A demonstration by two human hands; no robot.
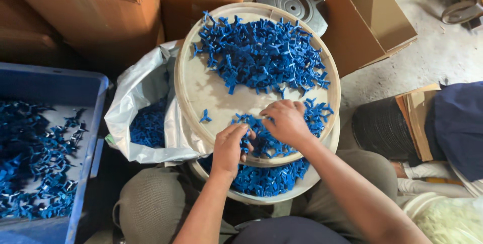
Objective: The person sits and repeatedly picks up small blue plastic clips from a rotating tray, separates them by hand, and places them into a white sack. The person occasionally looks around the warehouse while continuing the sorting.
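A round tray (pixel 193 90) on my lap held a heap of small blue plastic clips (pixel 261 55), with more in the white bag (pixel 138 90) to its left, the blue crate (pixel 93 118) at far left and a bowl (pixel 307 181) under the tray's near edge. The tray's left part lay bare but for one stray clip (pixel 205 117), and cardboard boxes (pixel 100 12) crowded the far side. My left hand (pixel 229 148) pinched clips at the near rim, while my right hand (pixel 287 122), fingers curled and palm down, pressed on the near pile (pixel 317 113).

Small blue plastic clips (pixel 261 55) lay heaped on my round pale tray (pixel 196 90), a second cluster (pixel 271 143) at its near edge under my fingers.
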